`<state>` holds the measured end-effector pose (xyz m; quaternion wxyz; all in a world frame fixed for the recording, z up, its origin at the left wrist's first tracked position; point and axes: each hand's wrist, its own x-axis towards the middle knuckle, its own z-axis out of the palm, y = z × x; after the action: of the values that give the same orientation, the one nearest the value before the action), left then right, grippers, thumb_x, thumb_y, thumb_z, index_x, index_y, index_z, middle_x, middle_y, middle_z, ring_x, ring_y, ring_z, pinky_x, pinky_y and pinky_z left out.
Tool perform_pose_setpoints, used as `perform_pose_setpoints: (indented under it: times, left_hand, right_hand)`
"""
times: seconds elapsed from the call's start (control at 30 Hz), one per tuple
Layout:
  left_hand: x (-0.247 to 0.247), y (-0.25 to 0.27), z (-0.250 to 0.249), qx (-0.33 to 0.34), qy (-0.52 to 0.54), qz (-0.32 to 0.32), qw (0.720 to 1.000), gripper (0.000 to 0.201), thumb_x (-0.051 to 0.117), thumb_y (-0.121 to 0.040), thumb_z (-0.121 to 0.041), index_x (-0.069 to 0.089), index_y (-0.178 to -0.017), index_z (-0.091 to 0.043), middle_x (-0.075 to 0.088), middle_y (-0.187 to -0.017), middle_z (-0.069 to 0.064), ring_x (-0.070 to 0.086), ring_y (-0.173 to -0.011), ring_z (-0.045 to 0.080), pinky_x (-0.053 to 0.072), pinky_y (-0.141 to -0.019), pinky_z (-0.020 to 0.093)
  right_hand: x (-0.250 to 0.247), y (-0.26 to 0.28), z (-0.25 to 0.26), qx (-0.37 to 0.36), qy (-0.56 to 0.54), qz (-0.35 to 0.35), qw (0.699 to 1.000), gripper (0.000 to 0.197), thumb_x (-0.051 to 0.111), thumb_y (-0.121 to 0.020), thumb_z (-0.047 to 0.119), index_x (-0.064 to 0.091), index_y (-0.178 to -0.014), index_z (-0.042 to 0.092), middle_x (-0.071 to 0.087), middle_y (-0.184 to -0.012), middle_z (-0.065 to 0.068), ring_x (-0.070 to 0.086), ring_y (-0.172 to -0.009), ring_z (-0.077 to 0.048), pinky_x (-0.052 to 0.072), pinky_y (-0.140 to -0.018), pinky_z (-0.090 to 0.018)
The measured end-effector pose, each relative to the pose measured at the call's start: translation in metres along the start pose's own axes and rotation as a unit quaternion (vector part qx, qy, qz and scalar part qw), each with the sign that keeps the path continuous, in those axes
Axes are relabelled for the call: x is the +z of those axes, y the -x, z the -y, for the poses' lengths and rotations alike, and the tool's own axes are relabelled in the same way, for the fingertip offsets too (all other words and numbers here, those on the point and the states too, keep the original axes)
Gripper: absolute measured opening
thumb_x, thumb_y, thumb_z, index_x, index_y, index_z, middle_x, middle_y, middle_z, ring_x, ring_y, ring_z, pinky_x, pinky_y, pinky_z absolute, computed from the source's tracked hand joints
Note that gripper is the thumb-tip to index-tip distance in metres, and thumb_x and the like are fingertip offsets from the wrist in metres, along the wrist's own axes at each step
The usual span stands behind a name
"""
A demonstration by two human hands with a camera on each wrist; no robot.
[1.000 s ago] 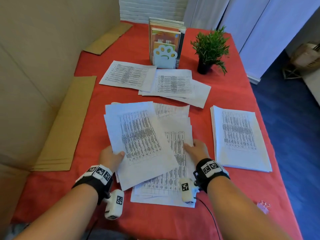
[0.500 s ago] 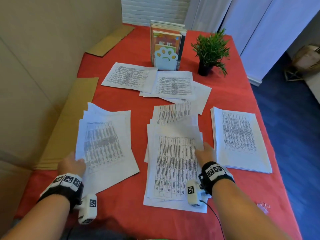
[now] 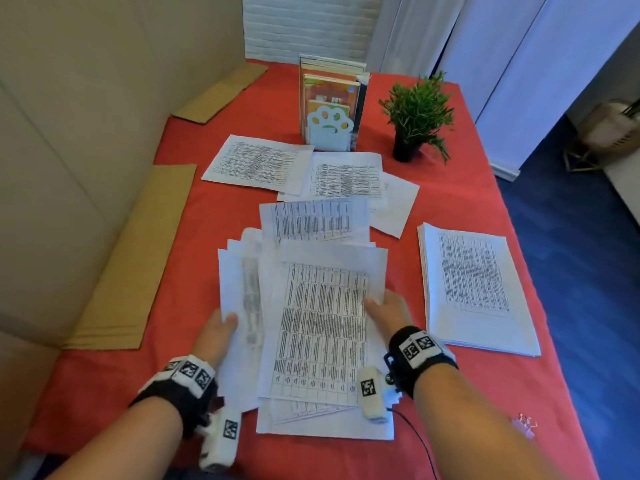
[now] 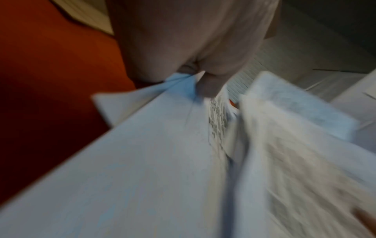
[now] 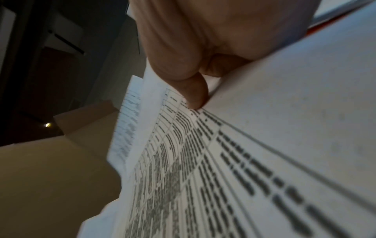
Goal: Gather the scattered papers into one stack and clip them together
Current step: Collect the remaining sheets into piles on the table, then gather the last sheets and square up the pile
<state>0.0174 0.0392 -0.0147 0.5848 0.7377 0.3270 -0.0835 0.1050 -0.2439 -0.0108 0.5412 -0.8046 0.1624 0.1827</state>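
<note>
My left hand grips a bundle of printed sheets by its near left edge, and the bundle lies partly under the middle pile. In the left wrist view, the thumb and fingers pinch the blurred papers. My right hand holds the middle pile at its right edge, its thumb on the top printed sheet. More loose sheets lie further back. A neat paper stack sits on the right. A pinkish binder clip lies at the front right.
On the red tablecloth, a bookend with books and a potted plant stand at the back. Cardboard sheets lie along the left by a cardboard wall. The table's right edge drops to a blue floor.
My left hand has brought its bundle back from the left side to the middle pile, where it now overlaps. The right hand has kept its hold on the pile's right edge.
</note>
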Motion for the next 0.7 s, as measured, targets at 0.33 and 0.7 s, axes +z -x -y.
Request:
perform_pose_setpoints:
  times: [0.33,0.7]
  left_hand:
    - [0.021,-0.004,-0.019,-0.028,-0.177,0.09,0.98,0.031,0.06,-0.086,-0.01,0.046,-0.114,-0.01,0.061,-0.111,0.01,0.058,-0.093,0.024,0.052,-0.084,0.036]
    - [-0.014,-0.097,-0.075,0.141,-0.362,-0.013,0.921,0.055,0.058,-0.087,-0.026,0.043,-0.138,-0.014,0.044,-0.142,0.012,0.043,-0.13,0.026,0.033,-0.11,0.034]
  right_hand:
    - [0.02,-0.013,0.036,-0.048,0.304,-0.043,0.951,0.057,0.05,-0.081,0.005,0.039,-0.135,0.016,0.045,-0.129,-0.01,0.049,-0.116,-0.033,0.044,-0.097,-0.044]
    - [0.033,-0.11,0.115,-0.213,0.505,-0.02,0.836,0.045,0.05,-0.086,0.011,0.051,-0.131,0.018,0.028,-0.153,-0.005,0.028,-0.139,-0.028,0.034,-0.106,-0.047]
